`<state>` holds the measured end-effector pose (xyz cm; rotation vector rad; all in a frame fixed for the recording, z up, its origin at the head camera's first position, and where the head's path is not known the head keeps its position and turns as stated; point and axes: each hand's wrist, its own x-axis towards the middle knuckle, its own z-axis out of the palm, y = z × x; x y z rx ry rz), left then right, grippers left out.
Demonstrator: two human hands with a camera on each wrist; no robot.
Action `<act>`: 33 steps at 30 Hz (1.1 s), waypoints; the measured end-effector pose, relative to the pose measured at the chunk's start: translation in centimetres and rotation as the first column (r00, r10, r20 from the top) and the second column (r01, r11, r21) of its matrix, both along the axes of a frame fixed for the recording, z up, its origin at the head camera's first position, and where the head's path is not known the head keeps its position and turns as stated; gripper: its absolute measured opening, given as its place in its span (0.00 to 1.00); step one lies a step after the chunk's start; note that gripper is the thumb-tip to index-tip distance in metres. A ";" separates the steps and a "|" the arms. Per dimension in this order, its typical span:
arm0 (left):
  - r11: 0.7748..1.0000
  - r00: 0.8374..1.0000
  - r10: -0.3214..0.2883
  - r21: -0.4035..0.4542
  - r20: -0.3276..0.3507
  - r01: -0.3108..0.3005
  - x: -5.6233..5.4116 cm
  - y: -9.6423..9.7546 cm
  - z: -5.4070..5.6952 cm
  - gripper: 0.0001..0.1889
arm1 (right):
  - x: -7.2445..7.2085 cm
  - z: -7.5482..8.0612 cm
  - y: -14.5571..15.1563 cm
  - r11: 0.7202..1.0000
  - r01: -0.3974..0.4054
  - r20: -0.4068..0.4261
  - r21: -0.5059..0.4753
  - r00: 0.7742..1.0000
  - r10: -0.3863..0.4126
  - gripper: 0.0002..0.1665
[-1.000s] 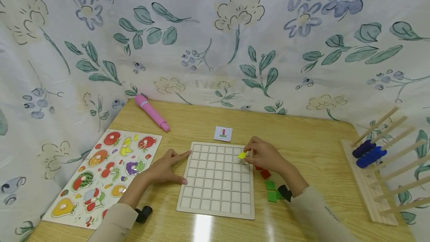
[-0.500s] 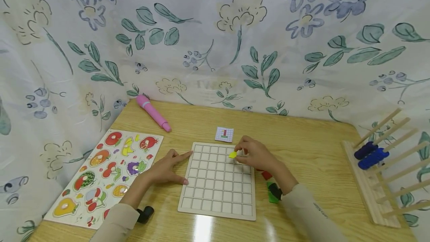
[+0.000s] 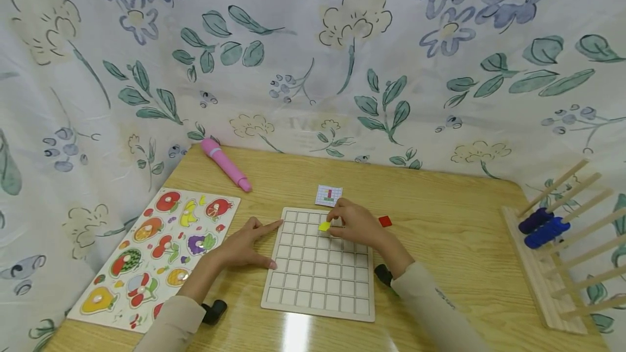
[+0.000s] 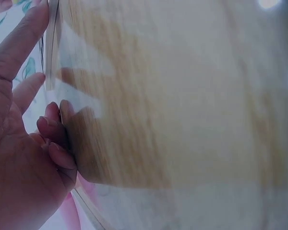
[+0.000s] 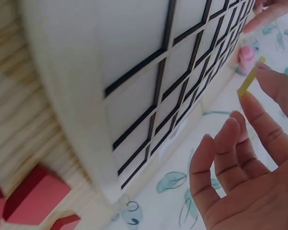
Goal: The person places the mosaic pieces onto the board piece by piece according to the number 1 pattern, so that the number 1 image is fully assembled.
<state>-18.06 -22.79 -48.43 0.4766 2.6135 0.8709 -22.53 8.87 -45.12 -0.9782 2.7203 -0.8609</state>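
My right hand (image 3: 356,224) pinches a small yellow square tile (image 3: 324,226) between thumb and index finger, over the upper part of a white grid board (image 3: 315,300). In the right wrist view the yellow tile (image 5: 251,76) appears edge-on, above the board. At the board's left edge rests my left hand (image 3: 244,246), index finger and thumb stretched out against the rim. The left wrist view shows that hand (image 4: 24,129) with its other fingers bent against the table. A pattern card (image 3: 329,195) with a small coloured figure lies just behind the board.
Red tiles (image 5: 36,196) lie right of the board; one red tile (image 3: 385,221) shows behind my right wrist. A fruit puzzle board (image 3: 171,254) lies left, a pink toy microphone (image 3: 226,165) behind it. A wooden peg rack (image 3: 543,276) with blue rings stands far right.
My right hand has moved left across the board's top with the yellow tile. Its forearm now covers most of the green tiles. The left hand stays at the board's edge.
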 end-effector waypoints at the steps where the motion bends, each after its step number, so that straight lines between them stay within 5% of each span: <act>1: 1.000 1.000 0.001 0.001 0.003 -0.001 0.0 0.0 0.0 0.54 | -0.1 0.0 -0.2 1.000 0.000 -0.002 0.013 1.000 0.000 0.10; 13: 1.000 1.000 -0.003 -0.002 -0.012 0.003 0.1 0.2 0.4 0.53 | -0.8 -0.6 -2.4 0.985 0.009 -0.060 0.172 0.998 0.001 0.11; 33: 1.000 1.000 0.017 -0.007 0.008 -0.017 0.1 0.2 0.2 0.54 | -0.4 -1.7 -3.5 0.980 0.026 -0.117 0.196 0.993 -0.003 0.12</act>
